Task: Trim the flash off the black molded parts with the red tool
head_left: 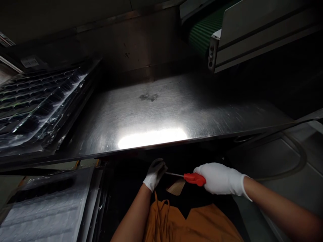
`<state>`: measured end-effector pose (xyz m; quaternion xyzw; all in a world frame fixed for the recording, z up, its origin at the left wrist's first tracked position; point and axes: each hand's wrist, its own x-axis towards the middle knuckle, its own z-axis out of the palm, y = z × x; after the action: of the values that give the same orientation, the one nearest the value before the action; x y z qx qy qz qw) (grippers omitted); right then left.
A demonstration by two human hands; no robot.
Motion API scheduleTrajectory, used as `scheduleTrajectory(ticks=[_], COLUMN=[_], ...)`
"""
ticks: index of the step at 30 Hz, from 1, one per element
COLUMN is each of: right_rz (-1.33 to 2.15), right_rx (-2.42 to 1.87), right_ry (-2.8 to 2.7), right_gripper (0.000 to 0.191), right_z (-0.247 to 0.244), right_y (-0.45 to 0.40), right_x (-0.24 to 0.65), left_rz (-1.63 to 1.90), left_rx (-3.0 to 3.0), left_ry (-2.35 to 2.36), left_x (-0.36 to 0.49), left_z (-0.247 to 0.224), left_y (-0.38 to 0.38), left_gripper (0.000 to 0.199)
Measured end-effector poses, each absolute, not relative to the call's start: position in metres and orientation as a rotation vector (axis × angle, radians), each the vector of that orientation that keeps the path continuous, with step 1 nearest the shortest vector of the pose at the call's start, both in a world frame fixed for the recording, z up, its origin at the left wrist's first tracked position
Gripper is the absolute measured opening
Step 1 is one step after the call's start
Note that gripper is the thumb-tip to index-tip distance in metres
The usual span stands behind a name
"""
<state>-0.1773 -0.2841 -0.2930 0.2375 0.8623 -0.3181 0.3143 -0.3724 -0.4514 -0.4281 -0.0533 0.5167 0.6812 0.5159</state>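
Right, the red-handled screwdriver (194, 179) sits in the white-gloved right hand (220, 178), its fingers (209, 169) wrapped together around the grip and clamped there, with the thin steel shaft (174, 174) pointing left across the body. The shaft's tip ends at or just beside the left hand (155, 174), whose grey-stained glove fingers (161, 165) are bunched together; whether they are pinching the tip or something small there, the view does not show. Both hands are raised in front of the chest, just below the near edge of the stainless-steel worktop (151, 116). Beneath the shaft shows a pale tan wedge (176, 187), too dim to identify, and lower down an orange apron (191, 225) covers the person's front. The worktop carries a dark smudge (148, 97) near its middle, and a stack of dark plastic trays (37, 101) lies along its left edge. Beyond its far right corner, a green conveyor belt (202, 33) runs behind a pale metal guard panel (264, 33), while translucent plastic sheeting (42, 215) lies below the left corner.
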Motion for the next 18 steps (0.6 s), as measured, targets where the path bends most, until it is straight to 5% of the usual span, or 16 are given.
scheduleTrajectory(ticks=[18], right_rz=[-0.659], right_rx=[0.607], right_ry=[2.431], right_gripper=[0.019], right_z=[-0.310], right_y=[-0.309], right_x=[-0.188], left_rz=[1.753], left_rx=[-0.818], left_ry=[1.050], left_x=[-0.388], left_z=[-0.430], left_y=[-0.447], left_gripper=[0.021])
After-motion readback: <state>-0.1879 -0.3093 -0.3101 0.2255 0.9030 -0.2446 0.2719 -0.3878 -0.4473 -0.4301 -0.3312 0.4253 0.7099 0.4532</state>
